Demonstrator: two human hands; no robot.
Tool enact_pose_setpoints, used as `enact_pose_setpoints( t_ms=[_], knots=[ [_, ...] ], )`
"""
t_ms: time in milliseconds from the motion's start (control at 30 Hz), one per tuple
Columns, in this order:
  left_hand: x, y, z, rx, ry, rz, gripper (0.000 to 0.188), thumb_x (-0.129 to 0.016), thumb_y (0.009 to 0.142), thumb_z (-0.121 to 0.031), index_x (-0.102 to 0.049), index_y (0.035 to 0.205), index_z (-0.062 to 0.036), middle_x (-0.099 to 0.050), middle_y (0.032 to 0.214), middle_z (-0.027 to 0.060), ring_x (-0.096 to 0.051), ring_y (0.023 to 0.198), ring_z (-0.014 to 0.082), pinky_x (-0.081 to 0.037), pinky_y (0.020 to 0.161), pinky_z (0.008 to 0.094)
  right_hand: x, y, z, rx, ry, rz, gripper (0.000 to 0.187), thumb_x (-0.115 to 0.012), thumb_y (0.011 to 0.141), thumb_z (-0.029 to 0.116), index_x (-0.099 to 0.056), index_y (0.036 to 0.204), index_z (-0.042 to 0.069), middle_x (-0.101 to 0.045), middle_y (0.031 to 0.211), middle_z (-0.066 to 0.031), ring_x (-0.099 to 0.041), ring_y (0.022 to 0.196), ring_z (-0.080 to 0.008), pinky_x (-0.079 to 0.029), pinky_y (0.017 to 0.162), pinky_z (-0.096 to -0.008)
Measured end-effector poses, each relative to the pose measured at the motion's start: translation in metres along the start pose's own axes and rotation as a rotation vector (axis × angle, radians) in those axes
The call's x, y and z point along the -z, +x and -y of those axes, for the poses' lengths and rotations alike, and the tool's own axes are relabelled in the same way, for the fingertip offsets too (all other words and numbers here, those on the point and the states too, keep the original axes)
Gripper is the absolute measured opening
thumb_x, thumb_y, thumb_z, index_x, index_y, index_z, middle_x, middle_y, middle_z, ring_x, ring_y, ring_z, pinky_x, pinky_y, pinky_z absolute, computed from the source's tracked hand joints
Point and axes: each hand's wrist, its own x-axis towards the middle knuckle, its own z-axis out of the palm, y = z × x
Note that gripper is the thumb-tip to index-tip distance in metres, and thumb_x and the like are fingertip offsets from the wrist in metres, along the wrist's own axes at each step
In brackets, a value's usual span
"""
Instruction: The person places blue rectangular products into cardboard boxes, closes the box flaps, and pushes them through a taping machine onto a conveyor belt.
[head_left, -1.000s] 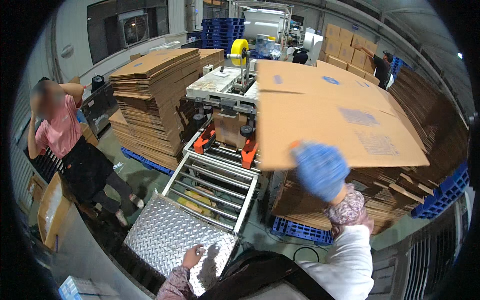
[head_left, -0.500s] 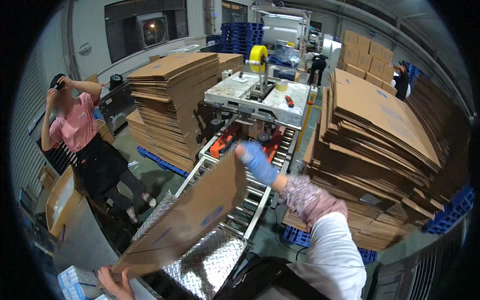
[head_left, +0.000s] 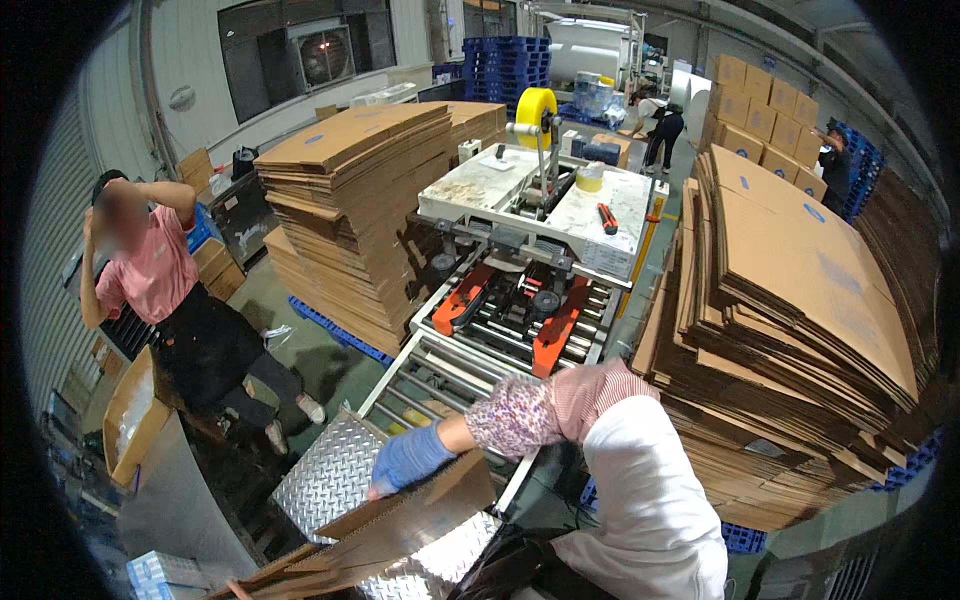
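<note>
One carton (head_left: 425,522) lowered, one gloved hand (head_left: 408,463), one bare hand (head_left: 238,591)

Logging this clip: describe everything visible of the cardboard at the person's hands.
The cardboard is brown and looks corrugated, with more than one panel, seemingly partly opened. It slants edge up over the patterned metal plate, cut off below; contact with the plate is unclear. The blue-gloved right hand is at its upper edge; the left hand barely shows at its lower left end.

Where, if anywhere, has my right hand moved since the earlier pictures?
Yes, your right hand moved leftward, from the cardboard stack to over the diamond-plate surface.
</note>
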Motion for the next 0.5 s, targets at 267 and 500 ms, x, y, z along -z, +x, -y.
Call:
enact_pose_setpoints(
  t_ms=[267, 500],
  knots=[
    [0.03, -0.046, -0.018, 0.003, 0.193, 0.465, 0.074, -0.067, 0.083, -0.042, -0.035, 0.142, -0.0109, -0.032, 0.142, 0.0183, -0.04, 0.121, 0.0349, -0.027, 0.105, 0.0487, -0.011, 0.035, -0.021, 0.431, -0.473, -0.587, 0.053, -0.058, 0.074, 0.012, -0.045, 0.121, -0.009, -0.053, 0.056, -0.0156, -0.056, 0.049, -0.032, -0.042, 0.042, -0.0417],
    [0.028, -0.061, -0.04, -0.253, 0.29, 1.116, 0.065, -0.064, 0.085, -0.04, -0.041, 0.137, -0.0079, -0.04, 0.134, 0.0188, -0.042, 0.116, 0.0341, -0.032, 0.098, 0.0459, -0.184, 0.117, 0.071, 0.192, -0.844, -0.711, 0.038, -0.05, 0.087, 0.019, -0.054, 0.123, 0.007, -0.053, 0.052, -0.01, -0.057, 0.047, -0.0291, -0.041, 0.037, -0.0436]
  ],
)
